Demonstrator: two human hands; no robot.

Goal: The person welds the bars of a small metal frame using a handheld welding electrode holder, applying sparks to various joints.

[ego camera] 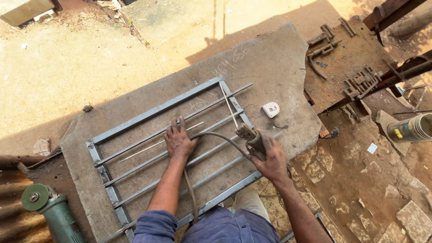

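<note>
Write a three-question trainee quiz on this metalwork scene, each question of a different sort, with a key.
1. True or false: the left hand lies flat on the bars of the metal grille.
2. What does the right hand grip? A) the green angle grinder B) the electrode holder with a rod clamped in it C) the white tape measure
3. Fill in: the angle grinder lies at the grille's lower ______ corner in the picture.

Key
1. True: palm down, fingers spread across the bars.
2. B: the electrode holder is in that hand, its cable curving back toward the person; the tape measure lies apart on the slab.
3. Left.
</note>
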